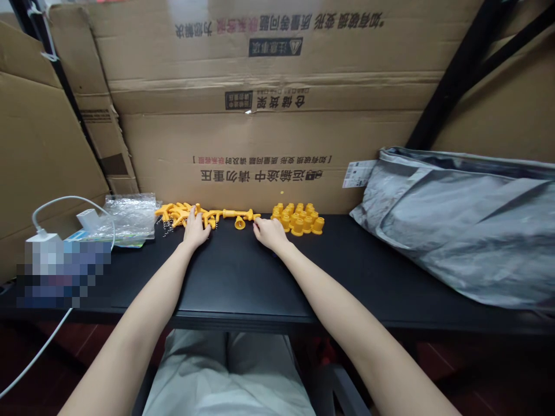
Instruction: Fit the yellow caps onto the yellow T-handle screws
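My left hand [197, 230] lies at the right end of a pile of yellow branched plastic pieces [176, 214], its fingers stretched out and touching them. Thin metal coils or screws show at the pile's lower edge. Closed at the fingertips, my right hand [270, 233] pinches the right end of a knobbed yellow plastic piece [250, 215]. A yellow rod-like piece [232, 214] lies just left of it. Below the rod, a small yellow bell-shaped cup [240, 223] sits apart. Several yellow flanged cups [307, 222] stand grouped beyond my right hand.
A large cardboard sheet [269, 133] stands behind the black table [243, 277]. On the right lies a grey fabric bag [459, 231]. Clear plastic wrap [132, 216], a white charger [43, 248] with its cable and a blurred-out object occupy the left side.
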`<action>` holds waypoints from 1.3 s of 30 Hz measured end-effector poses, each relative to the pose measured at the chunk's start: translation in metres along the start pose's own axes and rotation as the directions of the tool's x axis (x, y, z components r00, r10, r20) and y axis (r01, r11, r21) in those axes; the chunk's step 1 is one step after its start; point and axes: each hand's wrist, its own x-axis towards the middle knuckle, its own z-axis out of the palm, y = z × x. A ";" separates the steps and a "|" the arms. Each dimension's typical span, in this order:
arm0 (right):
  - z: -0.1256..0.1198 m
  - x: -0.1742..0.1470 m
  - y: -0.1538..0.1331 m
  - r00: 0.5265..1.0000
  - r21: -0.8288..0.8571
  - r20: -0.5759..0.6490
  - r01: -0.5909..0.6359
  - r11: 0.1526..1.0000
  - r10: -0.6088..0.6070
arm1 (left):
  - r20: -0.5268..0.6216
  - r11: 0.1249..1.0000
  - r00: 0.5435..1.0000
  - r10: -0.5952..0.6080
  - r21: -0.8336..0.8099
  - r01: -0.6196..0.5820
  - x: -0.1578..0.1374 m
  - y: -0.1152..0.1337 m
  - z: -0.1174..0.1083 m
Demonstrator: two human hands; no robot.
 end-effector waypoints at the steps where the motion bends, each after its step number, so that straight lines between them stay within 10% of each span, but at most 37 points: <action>1: 0.000 0.000 0.000 1.000 0.000 0.002 -0.001 1.000 0.001 | -0.023 1.000 1.000 0.005 -0.015 -0.005 0.000 -0.001 0.002; 18: 0.003 0.029 -0.006 0.995 0.125 -0.090 -0.024 0.992 0.036 | -0.134 0.957 0.950 0.281 -0.037 -0.288 -0.007 0.033 -0.012; 28: 0.034 0.093 -0.018 0.955 0.350 0.263 -0.225 0.909 0.135 | -0.138 0.956 0.951 0.277 -0.063 -0.288 -0.007 0.031 -0.013; 39: 0.036 0.095 -0.022 0.939 0.346 0.259 -0.307 0.887 0.224 | -0.068 0.959 0.963 0.261 -0.097 -0.267 -0.005 0.029 -0.009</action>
